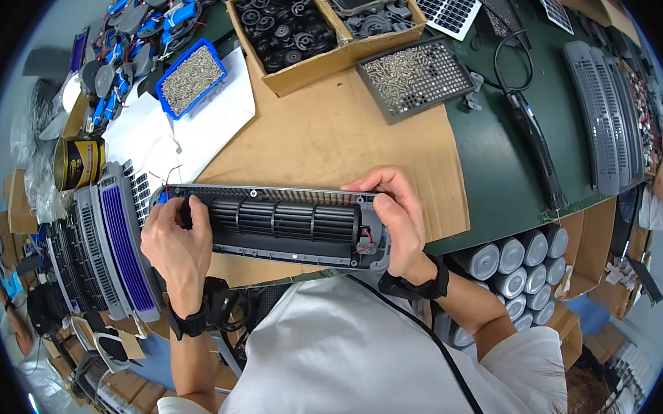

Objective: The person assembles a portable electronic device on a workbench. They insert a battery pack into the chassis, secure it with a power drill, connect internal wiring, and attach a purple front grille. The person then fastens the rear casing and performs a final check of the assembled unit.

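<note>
A long grey plastic fan housing (pixel 274 257) is held level above the cardboard sheet, its open side up. Inside lies a black ribbed cylindrical fan wheel (pixel 290 218), with thin red and dark wires at the right end. My right hand (pixel 399 219) grips the housing's right end, thumb on top and fingers on the far edge. My left hand (pixel 174 239) is closed over the left end, fingertips bent in by the end of the fan wheel. A small dark part shows at those fingertips, but its kind is hidden. Wires come out beside the left hand.
Beyond the cardboard sheet (pixel 319 132) stand a blue tray of screws (pixel 219 77), a dark screw tray (pixel 457 93) and a box of black round parts (pixel 323 69). An electric screwdriver (pixel 534 145) lies on the right. Grey covers (pixel 603 122) and purple-slatted covers (pixel 127 238) flank the table.
</note>
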Motion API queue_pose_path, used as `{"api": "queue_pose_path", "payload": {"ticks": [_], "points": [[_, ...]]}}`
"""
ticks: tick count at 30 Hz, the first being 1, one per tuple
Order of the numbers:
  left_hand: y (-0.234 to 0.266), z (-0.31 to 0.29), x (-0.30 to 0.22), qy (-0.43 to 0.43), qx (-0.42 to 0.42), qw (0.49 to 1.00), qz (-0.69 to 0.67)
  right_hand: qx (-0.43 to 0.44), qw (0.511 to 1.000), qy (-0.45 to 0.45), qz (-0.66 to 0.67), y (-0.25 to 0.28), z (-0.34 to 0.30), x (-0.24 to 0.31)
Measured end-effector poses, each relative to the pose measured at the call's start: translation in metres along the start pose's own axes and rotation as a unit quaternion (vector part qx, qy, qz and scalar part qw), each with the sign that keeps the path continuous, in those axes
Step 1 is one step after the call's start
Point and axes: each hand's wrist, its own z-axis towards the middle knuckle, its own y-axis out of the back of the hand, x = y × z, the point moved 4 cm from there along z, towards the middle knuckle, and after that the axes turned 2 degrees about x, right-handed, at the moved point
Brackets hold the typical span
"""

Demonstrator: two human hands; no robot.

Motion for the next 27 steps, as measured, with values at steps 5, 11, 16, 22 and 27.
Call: {"api": "queue_pose_path", "payload": {"ticks": [5,11,16,22,27], "points": [[0.003,-0.005,0.004,-0.032,0.0,0.999,-0.006,0.006,1.0,-0.004,0.023,0.005,-0.001,0.0],[0.013,-0.001,0.028,-0.053,-0.045,0.981,-0.179,0.029,0.999,0.025,-0.004,0.017,0.001,-0.001],[0.019,0.013,0.045,0.023,-0.031,0.989,-0.145,0.011,1.0,0.01,-0.022,0.018,-0.001,0.004],[0.002,0.014,0.053,-0.02,0.002,0.967,-0.254,0.018,0.926,0.173,-0.335,0.002,-0.015,0.038],[-0.021,0.003,0.079,0.067,0.01,0.826,-0.56,0.056,0.806,0.177,-0.562,-0.02,-0.021,0.064]]}}
